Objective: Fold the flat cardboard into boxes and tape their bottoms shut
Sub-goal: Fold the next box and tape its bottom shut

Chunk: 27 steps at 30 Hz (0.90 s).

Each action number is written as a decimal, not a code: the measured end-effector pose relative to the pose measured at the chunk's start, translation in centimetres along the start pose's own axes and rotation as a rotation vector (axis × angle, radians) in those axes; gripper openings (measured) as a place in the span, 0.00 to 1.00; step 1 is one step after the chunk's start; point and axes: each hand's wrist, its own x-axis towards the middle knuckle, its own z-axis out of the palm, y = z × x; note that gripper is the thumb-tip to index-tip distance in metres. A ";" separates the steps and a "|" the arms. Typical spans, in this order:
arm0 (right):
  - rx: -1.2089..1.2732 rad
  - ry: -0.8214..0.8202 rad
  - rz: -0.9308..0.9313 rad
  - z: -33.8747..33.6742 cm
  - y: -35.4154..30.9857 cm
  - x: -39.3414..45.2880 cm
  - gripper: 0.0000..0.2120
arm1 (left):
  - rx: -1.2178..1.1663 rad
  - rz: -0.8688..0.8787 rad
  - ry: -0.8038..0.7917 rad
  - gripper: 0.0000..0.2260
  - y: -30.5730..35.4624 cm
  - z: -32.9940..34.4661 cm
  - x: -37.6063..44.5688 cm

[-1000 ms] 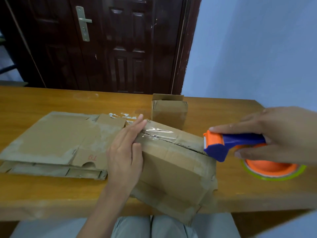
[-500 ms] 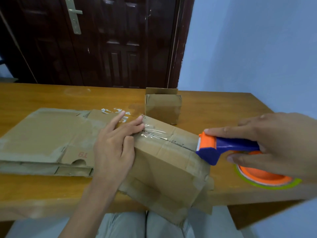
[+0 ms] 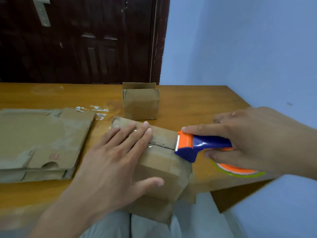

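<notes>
A folded cardboard box (image 3: 163, 162) lies bottom-up at the table's front edge, partly over my lap. My left hand (image 3: 118, 157) lies flat on it, fingers straight, pressing clear tape over the seam. My right hand (image 3: 253, 143) grips a blue and orange tape dispenser (image 3: 197, 145), whose toothed blade sits at the box's right edge. The tape roll (image 3: 240, 170) shows below my hand. A stack of flat cardboard (image 3: 42, 140) lies to the left.
A small folded box (image 3: 140, 103) stands upright behind the one I press. Scraps of clear tape (image 3: 96, 110) stick to the wooden table (image 3: 197, 103). A dark door and a blue wall stand beyond the table's far edge.
My left hand has slid right along the taped seam and flattened onto the box top. The dispenser stays at the box's right edge. The camera has tilted down and closer.
</notes>
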 end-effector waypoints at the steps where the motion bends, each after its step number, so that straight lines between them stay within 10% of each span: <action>1: 0.009 0.029 -0.004 0.3 0.3 -0.1 0.27 | 0.010 0.005 -0.014 0.44 -0.1 0.0 -0.1; 27: 0.218 0.257 0.001 7.3 1.9 0.1 0.35 | -0.075 -0.022 -0.051 0.35 -6.2 0.7 1.8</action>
